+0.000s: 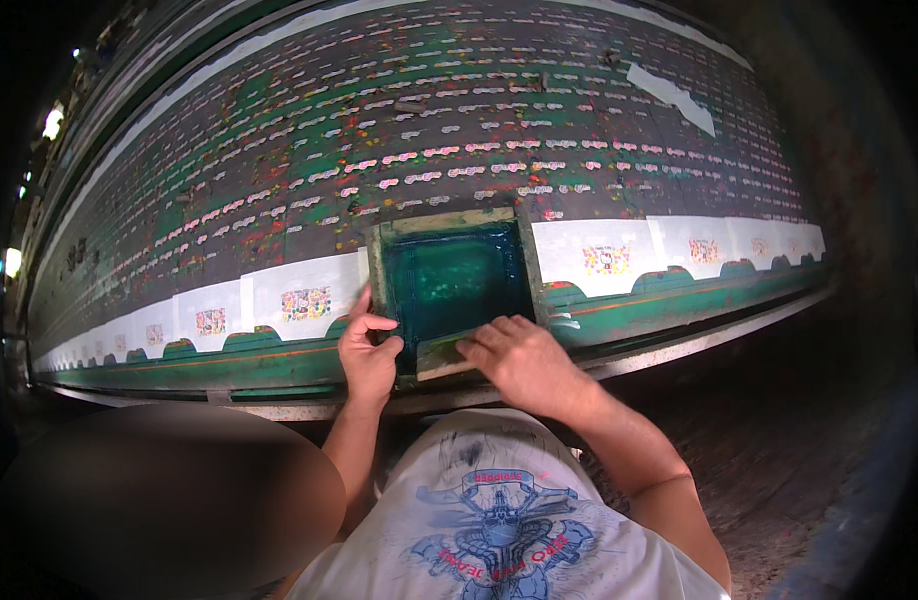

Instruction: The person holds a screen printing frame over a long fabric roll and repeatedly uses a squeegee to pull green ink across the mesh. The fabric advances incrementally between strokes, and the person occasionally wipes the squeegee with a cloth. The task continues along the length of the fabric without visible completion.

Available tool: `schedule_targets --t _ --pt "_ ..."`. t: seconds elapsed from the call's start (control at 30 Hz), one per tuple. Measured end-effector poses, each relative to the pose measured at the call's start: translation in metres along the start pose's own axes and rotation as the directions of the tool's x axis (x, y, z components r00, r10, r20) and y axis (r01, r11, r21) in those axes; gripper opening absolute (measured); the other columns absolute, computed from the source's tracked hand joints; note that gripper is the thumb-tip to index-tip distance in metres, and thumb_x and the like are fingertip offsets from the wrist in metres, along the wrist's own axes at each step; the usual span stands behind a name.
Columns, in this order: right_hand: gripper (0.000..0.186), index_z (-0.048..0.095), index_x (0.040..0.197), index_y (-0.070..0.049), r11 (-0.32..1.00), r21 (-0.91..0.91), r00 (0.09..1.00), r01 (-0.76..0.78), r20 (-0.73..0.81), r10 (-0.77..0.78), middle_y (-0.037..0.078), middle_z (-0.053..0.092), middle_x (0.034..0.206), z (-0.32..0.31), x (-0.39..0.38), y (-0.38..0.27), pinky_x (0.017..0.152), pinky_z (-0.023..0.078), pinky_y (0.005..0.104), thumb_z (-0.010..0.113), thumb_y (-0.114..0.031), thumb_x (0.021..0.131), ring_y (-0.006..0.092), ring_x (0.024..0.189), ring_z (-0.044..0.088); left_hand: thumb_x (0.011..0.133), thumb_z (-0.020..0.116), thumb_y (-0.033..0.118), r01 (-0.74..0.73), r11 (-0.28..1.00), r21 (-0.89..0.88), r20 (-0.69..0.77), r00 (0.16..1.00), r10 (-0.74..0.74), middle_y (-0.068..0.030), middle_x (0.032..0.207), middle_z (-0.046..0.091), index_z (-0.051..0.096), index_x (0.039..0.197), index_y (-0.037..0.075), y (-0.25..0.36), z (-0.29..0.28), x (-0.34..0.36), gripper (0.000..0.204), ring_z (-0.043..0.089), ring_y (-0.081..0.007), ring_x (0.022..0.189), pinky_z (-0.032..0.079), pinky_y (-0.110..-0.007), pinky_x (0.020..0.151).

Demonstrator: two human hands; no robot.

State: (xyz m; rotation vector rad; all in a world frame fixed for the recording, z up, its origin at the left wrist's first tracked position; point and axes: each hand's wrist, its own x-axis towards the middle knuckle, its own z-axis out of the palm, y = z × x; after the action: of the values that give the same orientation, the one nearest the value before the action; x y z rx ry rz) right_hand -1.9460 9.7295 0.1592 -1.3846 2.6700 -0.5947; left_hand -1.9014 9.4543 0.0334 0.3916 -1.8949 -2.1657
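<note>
A wooden screen-printing frame lies at the table's near edge, its mesh coated with wet blue-green ink. My left hand grips the frame's left side, with fingers along the outside and the thumb near its lower corner. At the near side, the curled fingers of my right hand close over a wooden bar stained green on top. I cannot tell if this bar is the frame's own rim or a squeegee. The frame covers part of a row of white fabric pieces with small colourful prints.
The long dark table is covered with rows of small prints and stained green and red. A loose white strip lies at the far right. A pale rail follows the table's near edge. A dark blurred oval hides the lower left.
</note>
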Motion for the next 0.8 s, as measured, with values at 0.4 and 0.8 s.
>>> schedule_targets --t 0.4,0.8 --pt "0.047 0.079 0.128 -0.004 0.993 0.011 0.991 -0.118 -0.059 0.118 0.019 0.077 0.124 -0.020 0.110 0.096 0.103 0.060 0.0530 0.069 0.009 0.084 0.0441 0.118 0.072 0.091 0.066 -0.020 0.006 0.990 -0.139 -0.019 1.000 -0.008 -0.0258 0.177 0.049 0.079 0.111 0.003 -0.008 0.000 0.011 0.033 0.050 -0.0331 0.163 0.037 -0.044 0.134" --pt "0.056 0.080 0.135 -0.007 0.983 -0.024 0.982 -0.184 0.036 0.185 0.015 0.076 0.120 -0.012 0.076 0.034 0.109 0.059 0.0505 0.068 0.005 0.082 0.0386 0.118 0.071 0.094 0.065 -0.020 -0.049 0.998 -0.029 0.027 0.998 0.050 -0.0281 0.175 0.051 0.077 0.115 0.001 -0.013 -0.004 0.010 0.032 0.058 -0.0313 0.156 0.043 -0.042 0.129"
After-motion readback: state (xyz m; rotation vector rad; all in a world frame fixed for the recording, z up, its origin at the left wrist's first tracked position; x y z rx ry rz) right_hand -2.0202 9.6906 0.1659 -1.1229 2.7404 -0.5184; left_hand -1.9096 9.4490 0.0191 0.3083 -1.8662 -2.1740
